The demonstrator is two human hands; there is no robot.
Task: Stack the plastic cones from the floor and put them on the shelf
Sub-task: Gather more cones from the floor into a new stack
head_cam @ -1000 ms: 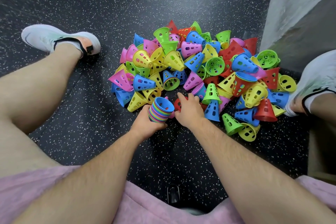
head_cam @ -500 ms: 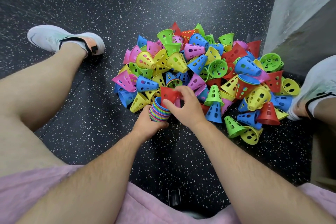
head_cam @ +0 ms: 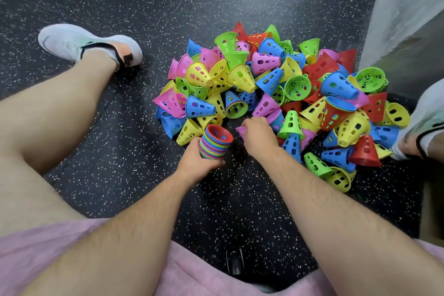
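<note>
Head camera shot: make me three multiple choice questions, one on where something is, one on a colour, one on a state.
1. Where is the nested cone stack?
A. in the left hand
B. on a shelf
C. on a chair
2. What colour is the stack's top cone?
A. blue
B. red
C. yellow
3. What is the right hand doing?
A. lying open and flat
B. gripping a pink cone
C. hanging idle
Answers: A, the left fingers wrap the stack; B, a red rim sits topmost; B, its fingers curl on the pink rim.
</note>
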